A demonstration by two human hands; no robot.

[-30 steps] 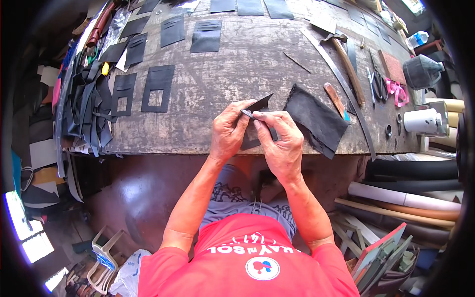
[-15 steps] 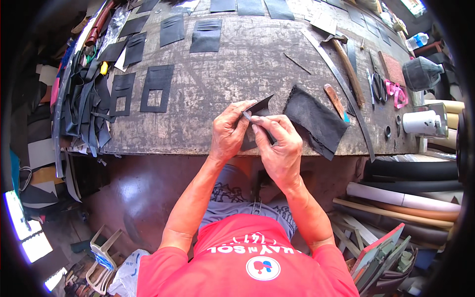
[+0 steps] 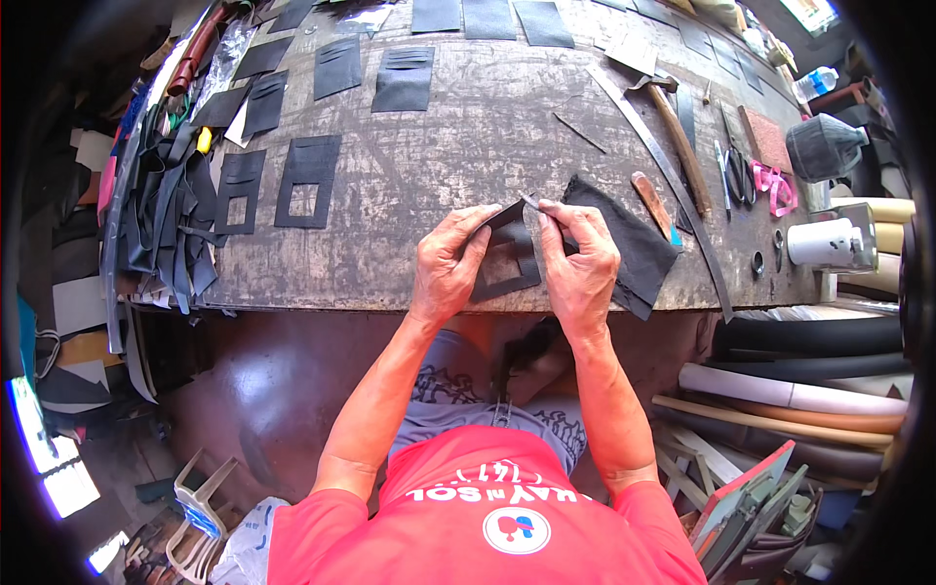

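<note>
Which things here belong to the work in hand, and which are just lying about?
In the work:
- black piece with cutout, between left hand and right hand
- two similar cutout panels at left, probably

Lying about, apparently:
- hammer
- scissors
- pink ribbon

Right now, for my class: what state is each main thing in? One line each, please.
Left hand: pinching the held black piece.
Right hand: fingertips at that piece's raised corner, grip unclear.
Held black piece: upper part raised, bent.
Scissors: lying, seemingly closed.
Hammer: lying on the table.
Metal strip: lying flat.
Brown-handled tool: lying down.
Larger windowed black piece at left: flat.
</note>
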